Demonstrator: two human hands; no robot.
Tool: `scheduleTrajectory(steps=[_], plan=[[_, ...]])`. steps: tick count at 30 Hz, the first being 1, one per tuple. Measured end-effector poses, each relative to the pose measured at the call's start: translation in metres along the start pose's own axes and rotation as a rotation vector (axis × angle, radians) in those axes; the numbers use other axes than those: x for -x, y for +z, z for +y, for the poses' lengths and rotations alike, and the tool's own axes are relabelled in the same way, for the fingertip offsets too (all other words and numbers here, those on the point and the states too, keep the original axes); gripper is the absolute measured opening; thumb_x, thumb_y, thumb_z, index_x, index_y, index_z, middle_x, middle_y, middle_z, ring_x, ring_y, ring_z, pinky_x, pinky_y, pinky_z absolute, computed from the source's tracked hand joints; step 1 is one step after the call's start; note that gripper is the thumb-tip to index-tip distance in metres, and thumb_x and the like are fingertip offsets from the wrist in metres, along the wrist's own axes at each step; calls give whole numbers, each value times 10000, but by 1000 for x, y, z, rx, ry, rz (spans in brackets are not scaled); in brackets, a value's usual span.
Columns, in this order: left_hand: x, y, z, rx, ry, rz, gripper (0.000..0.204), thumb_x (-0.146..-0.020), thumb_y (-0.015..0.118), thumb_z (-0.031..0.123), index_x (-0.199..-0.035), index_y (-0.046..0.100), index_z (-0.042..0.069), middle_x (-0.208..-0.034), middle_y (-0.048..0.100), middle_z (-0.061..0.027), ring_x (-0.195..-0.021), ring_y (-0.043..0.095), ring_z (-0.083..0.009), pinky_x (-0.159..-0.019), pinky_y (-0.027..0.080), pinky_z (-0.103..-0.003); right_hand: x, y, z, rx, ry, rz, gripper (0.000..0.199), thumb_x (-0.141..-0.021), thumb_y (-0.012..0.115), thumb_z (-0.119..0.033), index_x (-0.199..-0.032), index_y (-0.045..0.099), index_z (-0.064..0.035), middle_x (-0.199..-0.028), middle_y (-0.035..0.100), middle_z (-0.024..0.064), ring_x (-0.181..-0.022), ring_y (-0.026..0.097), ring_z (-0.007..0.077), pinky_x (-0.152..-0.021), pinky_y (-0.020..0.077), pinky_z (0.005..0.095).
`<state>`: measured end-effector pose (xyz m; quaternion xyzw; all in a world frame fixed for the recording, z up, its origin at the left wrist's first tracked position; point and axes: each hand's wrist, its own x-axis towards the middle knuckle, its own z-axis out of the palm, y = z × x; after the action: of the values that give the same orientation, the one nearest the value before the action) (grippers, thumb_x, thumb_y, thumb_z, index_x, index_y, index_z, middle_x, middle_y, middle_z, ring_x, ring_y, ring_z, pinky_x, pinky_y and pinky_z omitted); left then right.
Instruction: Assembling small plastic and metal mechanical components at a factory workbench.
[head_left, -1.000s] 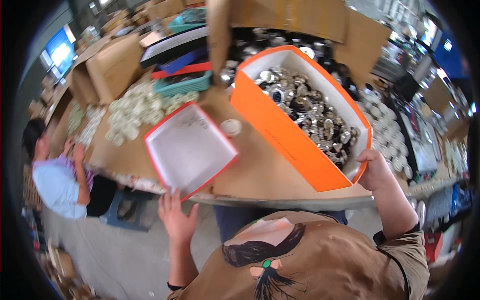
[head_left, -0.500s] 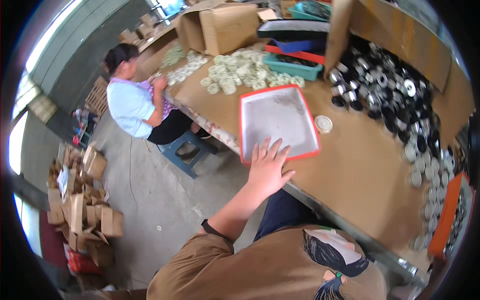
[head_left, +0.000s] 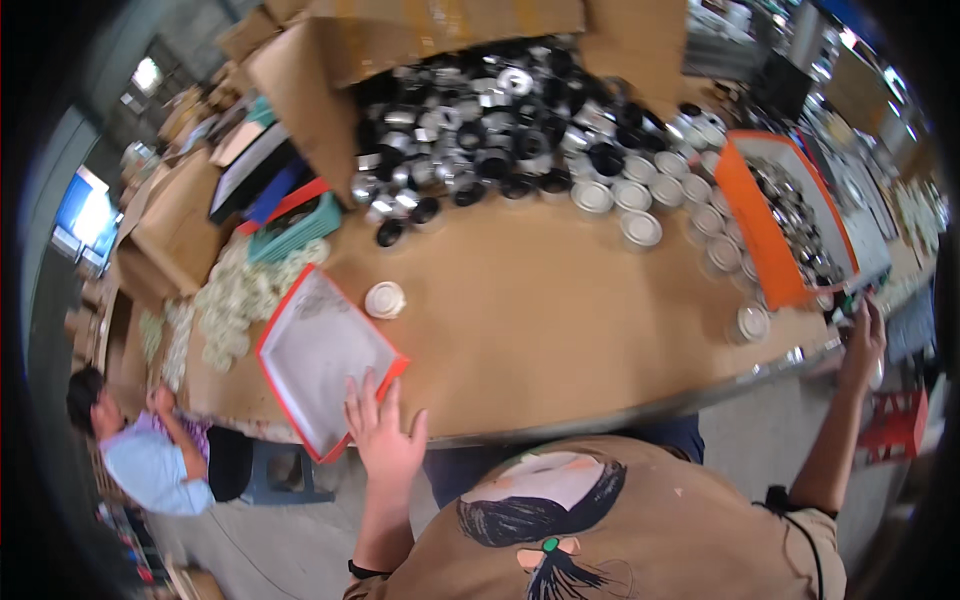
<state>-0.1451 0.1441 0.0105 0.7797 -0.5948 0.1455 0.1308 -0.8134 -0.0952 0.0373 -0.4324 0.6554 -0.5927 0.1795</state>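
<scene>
My left hand (head_left: 387, 430) is open, its spread fingertips at the near right rim of a shallow tray (head_left: 335, 365) with a white inside and red edges. Small grey specks lie at the tray's far end. Just beyond its right edge sits a round whitish lidded piece (head_left: 385, 300), flat on the table. Off to the right, my right hand (head_left: 866, 345) is beside the near corner of an orange box (head_left: 752, 215) filled with small shiny metal parts. Blur and the angle hide whether those fingers hold anything.
A brown-topped table (head_left: 530, 320) spreads before me. Black and silver ring-shaped parts (head_left: 490, 140) are heaped at the back, with pale round pieces (head_left: 632, 195) to their right. Pale green discs (head_left: 240, 300), a teal basket (head_left: 295, 230) and a seated person (head_left: 160, 465) are at left.
My view has swung right, bringing the orange box and my right hand into sight. My left hand stays open at the tray, which now appears farther left and tilted.
</scene>
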Motion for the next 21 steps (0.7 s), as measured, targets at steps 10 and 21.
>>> scheduleTrajectory(steps=[10,21], plan=[[-41,60,31,327,224,-269,699,-801,788,350,-1409,575,79,-1574,416,-183,-1475,349,-410,-1172,318,-561,91,295,-106,103,-699,-839,554,-883,730,-218,-1367,567,-4,-1364,589,247,-1274,556,425,-1073,462,452],[-44,50,40,309,158,-382,738,-716,828,367,-1364,592,102,-1540,459,-172,-1423,423,-411,-1131,358,-589,-61,547,-50,242,-80,-664,1190,-746,684,-792,-1634,239,-136,-1533,409,344,-1450,401,459,-1202,327,465]])
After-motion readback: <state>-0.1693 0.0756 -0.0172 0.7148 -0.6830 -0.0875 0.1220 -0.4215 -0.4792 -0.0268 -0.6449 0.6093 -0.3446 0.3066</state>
